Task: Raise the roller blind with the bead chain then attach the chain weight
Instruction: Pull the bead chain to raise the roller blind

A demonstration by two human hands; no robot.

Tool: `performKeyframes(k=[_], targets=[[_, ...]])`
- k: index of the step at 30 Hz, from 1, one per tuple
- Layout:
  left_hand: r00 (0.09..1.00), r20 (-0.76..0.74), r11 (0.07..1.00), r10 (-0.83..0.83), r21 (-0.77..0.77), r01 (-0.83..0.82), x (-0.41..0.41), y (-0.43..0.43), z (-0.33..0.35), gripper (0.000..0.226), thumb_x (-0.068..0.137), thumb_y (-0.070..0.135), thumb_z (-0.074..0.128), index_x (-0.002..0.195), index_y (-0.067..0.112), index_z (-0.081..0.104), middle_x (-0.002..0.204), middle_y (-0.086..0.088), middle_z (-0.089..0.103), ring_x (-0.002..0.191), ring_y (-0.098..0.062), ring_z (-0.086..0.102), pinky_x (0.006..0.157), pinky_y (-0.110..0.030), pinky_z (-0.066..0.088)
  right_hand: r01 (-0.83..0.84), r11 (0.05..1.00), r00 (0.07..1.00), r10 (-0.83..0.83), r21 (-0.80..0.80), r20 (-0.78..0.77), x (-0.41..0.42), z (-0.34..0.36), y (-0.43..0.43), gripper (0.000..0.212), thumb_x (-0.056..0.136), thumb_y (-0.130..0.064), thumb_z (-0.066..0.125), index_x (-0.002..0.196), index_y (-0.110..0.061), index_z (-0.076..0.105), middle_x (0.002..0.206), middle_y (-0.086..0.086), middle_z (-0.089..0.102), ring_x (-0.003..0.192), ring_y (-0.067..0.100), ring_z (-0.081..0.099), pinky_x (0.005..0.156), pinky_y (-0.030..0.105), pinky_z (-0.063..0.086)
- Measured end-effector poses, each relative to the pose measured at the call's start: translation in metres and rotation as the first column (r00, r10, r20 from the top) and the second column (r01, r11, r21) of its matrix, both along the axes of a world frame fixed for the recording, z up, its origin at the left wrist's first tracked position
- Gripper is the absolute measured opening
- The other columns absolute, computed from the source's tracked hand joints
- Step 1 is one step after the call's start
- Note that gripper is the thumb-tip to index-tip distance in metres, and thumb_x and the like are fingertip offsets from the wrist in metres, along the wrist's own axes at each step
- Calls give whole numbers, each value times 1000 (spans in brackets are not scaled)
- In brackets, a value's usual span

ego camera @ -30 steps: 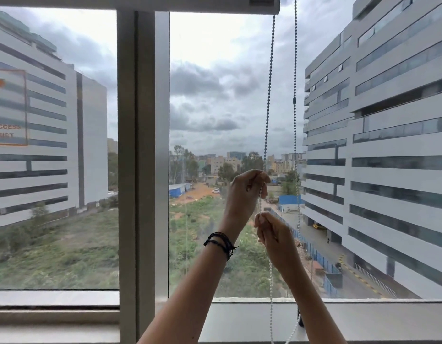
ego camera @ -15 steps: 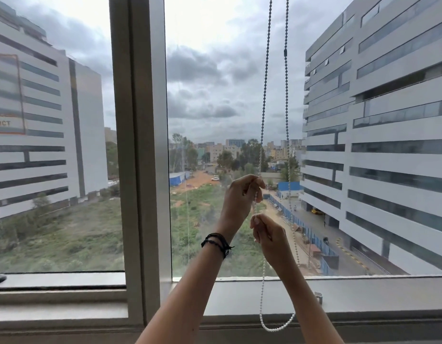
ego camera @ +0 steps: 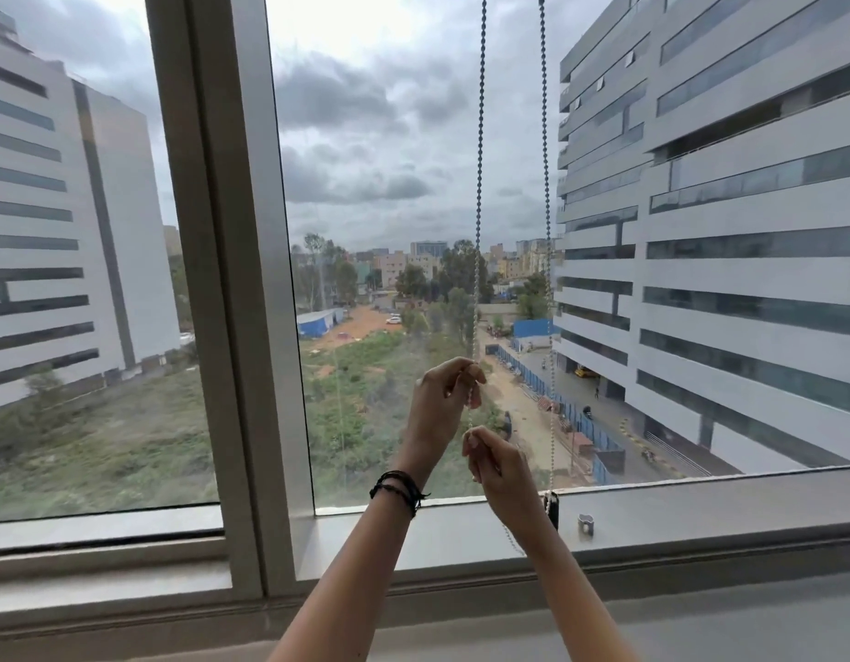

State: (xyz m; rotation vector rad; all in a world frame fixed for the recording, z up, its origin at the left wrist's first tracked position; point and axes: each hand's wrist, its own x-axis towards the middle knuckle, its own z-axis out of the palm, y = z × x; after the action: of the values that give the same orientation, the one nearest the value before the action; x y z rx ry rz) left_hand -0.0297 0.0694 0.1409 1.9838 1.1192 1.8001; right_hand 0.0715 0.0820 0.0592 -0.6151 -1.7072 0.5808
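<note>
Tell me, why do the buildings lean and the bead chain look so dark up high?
Head view: the wide-angle lens bows the window frame and tilts the buildings outward; the bead chain is backlit against bright overcast sky, so it turns silhouette; the left hand and right hand stay evenly lit, slightly soft.

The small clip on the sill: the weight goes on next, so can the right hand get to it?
Probably yes. The right hand pinches the bead chain just left of the clip, with bare sill between, once it lets go.

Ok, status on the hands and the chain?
Left hand and right hand both pinch the left strand of the bead chain, left above right. Blind out of frame above. Dark piece on right strand at sill. Nothing obstructing.
</note>
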Motion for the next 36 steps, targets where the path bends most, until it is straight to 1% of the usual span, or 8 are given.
performKeyframes(k=[4,12,16,22,26,30,33,36], targets=[[1000,-2,999,5,-37,-5,2,4,-19,33,97,9,47,70,26,57,53,9,54,49,0,48,56,-23,38,-3,999,1000,4,-41,28,4,-17,1,35,92,7,39,70,-19,46,54,-4,38,50,13,31,50,28,27],[999,-29,990,-33,-139,29,-2,16,-49,36,94,4,51,69,28,60,57,10,60,55,-1,57,61,-16,46,26,997,998,-21,-75,64,12,-45,8,32,94,4,40,68,-15,46,51,4,37,48,14,31,48,28,26],[999,-37,988,-18,-152,12,-1,17,-55,39,93,4,53,67,32,61,56,13,62,57,1,59,61,-11,45,23,996,993,-13,-89,113,17,-49,11,33,94,4,40,68,-16,45,49,-2,38,45,12,33,48,25,29],[987,-148,979,-58,-203,27,-6,19,-31,26,93,0,49,75,10,65,58,3,62,53,-1,57,63,-22,49,22,990,967,14,-140,253,30,-21,17,26,97,-8,42,80,-17,60,64,-2,65,55,3,59,57,18,47],[946,-320,982,-55,-191,-8,-10,19,-3,17,90,2,55,83,-1,69,68,-7,64,60,-10,57,61,-22,49,45,988,998,-39,-148,40,27,22,17,27,98,-12,36,90,-23,60,81,1,69,72,6,66,64,20,52],[930,-356,975,-96,-224,15,-8,16,11,15,90,4,56,86,-4,68,73,-14,67,62,-10,58,68,-28,52,-55,980,967,5,-190,-256,20,73,21,30,100,-12,32,98,-10,61,89,12,67,76,20,66,64,22,57],[924,-361,971,-126,-235,41,-6,16,19,13,90,3,57,90,-2,69,77,-20,69,56,5,57,68,-16,50,-65,986,956,18,-152,-293,14,108,21,30,100,-12,31,105,-7,60,92,9,66,82,15,64,69,16,54],[949,-269,959,-163,-271,88,-5,14,34,14,91,4,56,97,-5,64,74,-12,65,60,-2,60,72,-20,52,-53,996,955,30,-72,-295,12,137,20,26,99,-9,34,110,-5,58,83,2,66,71,5,64,62,12,51]])
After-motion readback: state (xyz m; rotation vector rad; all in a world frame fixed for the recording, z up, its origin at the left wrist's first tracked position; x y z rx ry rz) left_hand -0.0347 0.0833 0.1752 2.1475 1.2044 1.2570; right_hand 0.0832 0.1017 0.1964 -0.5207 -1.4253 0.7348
